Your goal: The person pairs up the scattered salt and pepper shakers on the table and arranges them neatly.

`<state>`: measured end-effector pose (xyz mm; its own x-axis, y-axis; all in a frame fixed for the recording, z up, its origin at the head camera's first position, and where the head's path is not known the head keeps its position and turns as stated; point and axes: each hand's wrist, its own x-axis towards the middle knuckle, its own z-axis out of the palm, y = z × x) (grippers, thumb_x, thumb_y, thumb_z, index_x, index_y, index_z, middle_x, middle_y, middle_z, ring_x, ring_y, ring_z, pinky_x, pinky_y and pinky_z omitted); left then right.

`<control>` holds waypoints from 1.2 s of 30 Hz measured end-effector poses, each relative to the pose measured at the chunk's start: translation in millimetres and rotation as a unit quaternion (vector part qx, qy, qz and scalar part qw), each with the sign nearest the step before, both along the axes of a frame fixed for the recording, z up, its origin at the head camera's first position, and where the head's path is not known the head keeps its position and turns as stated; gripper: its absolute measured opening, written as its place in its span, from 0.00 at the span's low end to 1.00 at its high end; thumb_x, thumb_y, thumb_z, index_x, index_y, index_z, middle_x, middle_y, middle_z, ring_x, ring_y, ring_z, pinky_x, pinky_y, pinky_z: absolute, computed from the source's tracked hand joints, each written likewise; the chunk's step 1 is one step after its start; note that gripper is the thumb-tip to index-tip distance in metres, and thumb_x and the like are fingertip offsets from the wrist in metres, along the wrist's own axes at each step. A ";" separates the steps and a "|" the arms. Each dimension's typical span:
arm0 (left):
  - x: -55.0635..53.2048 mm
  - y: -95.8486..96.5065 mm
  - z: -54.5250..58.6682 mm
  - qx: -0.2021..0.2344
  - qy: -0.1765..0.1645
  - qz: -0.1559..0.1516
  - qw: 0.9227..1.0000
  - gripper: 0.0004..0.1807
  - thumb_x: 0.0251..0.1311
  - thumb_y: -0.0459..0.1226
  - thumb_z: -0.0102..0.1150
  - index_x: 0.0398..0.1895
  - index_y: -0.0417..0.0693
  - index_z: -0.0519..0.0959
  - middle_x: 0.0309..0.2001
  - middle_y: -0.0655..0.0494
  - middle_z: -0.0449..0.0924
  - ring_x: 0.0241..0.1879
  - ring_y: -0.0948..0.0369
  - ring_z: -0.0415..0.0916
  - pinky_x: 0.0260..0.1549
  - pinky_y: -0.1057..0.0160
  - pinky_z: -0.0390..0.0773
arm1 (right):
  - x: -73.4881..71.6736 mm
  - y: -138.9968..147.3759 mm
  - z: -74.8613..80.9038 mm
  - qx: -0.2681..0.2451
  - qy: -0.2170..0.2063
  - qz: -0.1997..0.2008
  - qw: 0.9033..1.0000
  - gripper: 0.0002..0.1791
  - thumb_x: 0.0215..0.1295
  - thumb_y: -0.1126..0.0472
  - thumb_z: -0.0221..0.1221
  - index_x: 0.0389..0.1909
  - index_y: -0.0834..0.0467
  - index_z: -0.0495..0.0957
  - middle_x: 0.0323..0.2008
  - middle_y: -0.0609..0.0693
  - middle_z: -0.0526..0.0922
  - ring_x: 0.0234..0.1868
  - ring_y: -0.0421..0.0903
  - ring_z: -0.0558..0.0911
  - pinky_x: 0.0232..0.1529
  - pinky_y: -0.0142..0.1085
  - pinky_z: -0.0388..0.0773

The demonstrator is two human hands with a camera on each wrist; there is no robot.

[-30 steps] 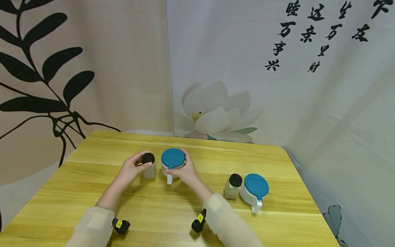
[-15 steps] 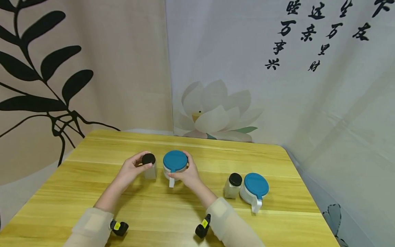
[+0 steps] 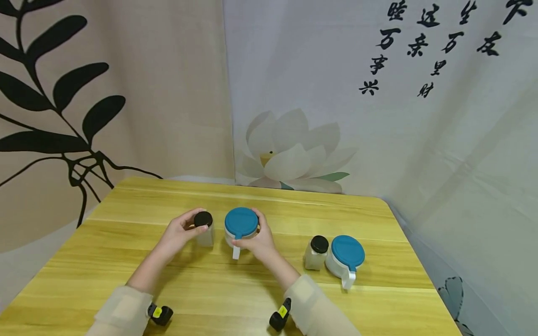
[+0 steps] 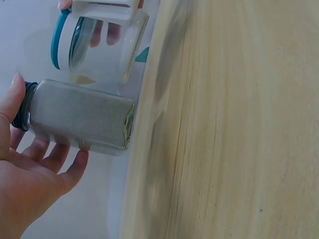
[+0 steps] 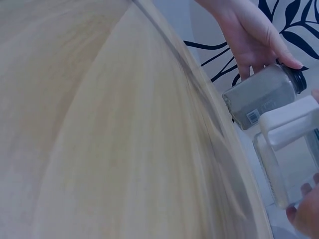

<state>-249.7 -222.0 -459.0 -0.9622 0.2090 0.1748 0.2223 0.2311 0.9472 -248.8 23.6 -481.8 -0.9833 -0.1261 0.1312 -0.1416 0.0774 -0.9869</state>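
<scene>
My left hand [image 3: 178,235] grips a square glass seasoning jar [image 4: 79,117] near its black lid, thumb on the lid side and fingers along the glass. Grey powder fills most of this jar, and a small barcode label shows on it in the right wrist view. Just right of it, a clear glass pot [image 5: 286,162] with a blue lid [image 3: 241,222] and white handle [image 3: 236,252] is held by my right hand [image 3: 262,240], thumb and fingers around its side. Both vessels are upright, close over the far half of the table, with a narrow gap between them.
A second black-lidded jar [image 3: 315,253] and another blue-lidded pot [image 3: 345,258] stand side by side to the right on the wooden table [image 3: 210,298]. Behind the table's far edge hangs a printed curtain [image 3: 294,93].
My right hand has shifted slightly right and toward me with the blue-lidded pot, widening the gap between the vessels. The left hand and its jar have barely moved.
</scene>
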 end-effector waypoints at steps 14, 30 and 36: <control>5.6 2.5 1.9 0.000 -0.001 -0.019 1.000 0.29 0.61 0.37 0.64 0.65 0.41 0.69 0.55 0.39 0.73 0.57 0.43 0.70 0.45 0.65 0.76 | 29.4 5.9 33.8 0.012 0.024 0.007 1.000 0.53 0.41 0.69 0.74 0.70 0.57 0.57 0.64 0.57 0.65 0.63 0.57 0.65 0.61 0.56 0.61; 10.9 5.3 0.6 0.012 0.004 -0.035 0.999 0.28 0.60 0.36 0.65 0.63 0.42 0.70 0.55 0.39 0.74 0.56 0.42 0.71 0.44 0.65 0.77 | 39.3 12.5 31.2 0.009 0.025 0.020 0.999 0.54 0.41 0.69 0.74 0.71 0.57 0.56 0.64 0.57 0.65 0.64 0.56 0.64 0.62 0.56 0.58; 12.4 6.7 0.8 0.020 0.009 -0.043 0.999 0.28 0.59 0.35 0.65 0.63 0.41 0.71 0.54 0.39 0.74 0.55 0.42 0.71 0.44 0.64 0.77 | 43.2 14.6 31.7 0.014 0.025 0.016 0.999 0.54 0.40 0.69 0.75 0.70 0.58 0.57 0.64 0.57 0.65 0.64 0.57 0.64 0.61 0.57 0.59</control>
